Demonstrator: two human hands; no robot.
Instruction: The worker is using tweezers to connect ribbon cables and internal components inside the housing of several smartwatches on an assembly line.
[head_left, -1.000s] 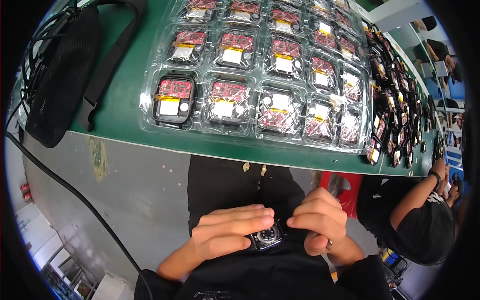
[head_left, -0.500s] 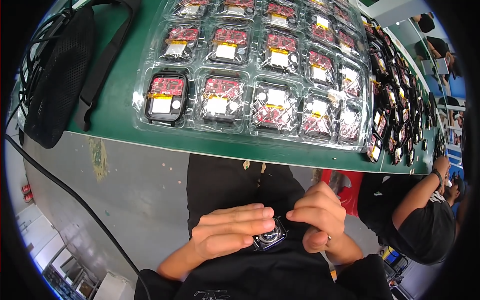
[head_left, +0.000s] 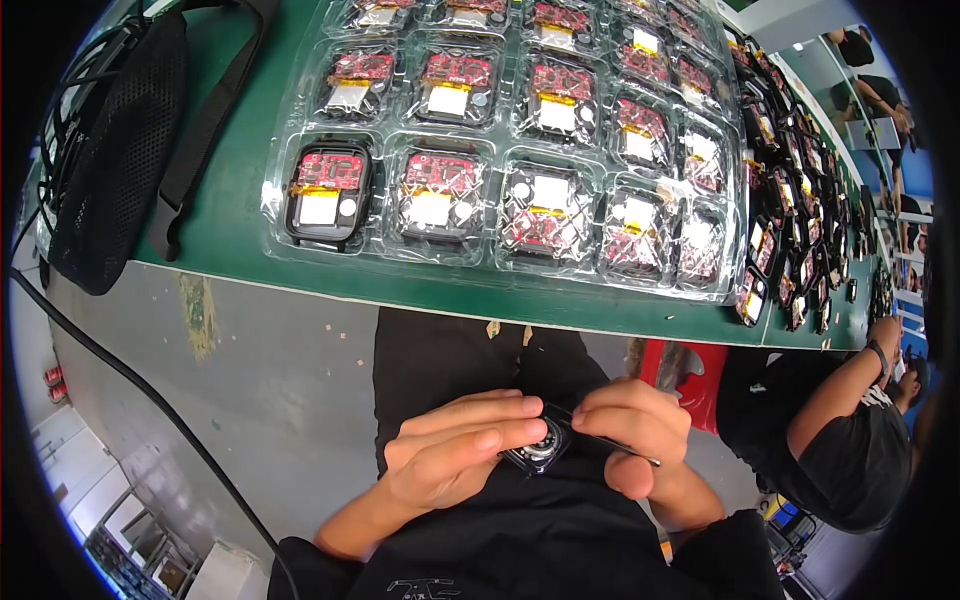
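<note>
Above my lap, my left hand (head_left: 462, 437) has its fingers closed round a black smartwatch case (head_left: 543, 458). A round, ringed sensor area shows on the case's upturned face, and the fingers cover part of it. My right hand (head_left: 640, 430) is closed on a thin dark tool (head_left: 618, 445), whose rear end sticks out past the fingers. Its front end is at the right edge of the watch case; whether it touches cannot be made out. On the green table, a clear plastic tray (head_left: 390, 245) holds several open watch cases with red circuit boards.
A black mesh pouch (head_left: 120, 170) with a strap lies on the green table (head_left: 600, 312) at left. A black cable (head_left: 150, 390) hangs beside me. Many open watch units (head_left: 790, 220) crowd the table's right side. A person (head_left: 820, 440) in black sits at right near a red stool (head_left: 705, 385).
My right hand has come down a little, and the thin tool now shows along its fingers at the watch case. The case has shifted slightly in my left hand.
</note>
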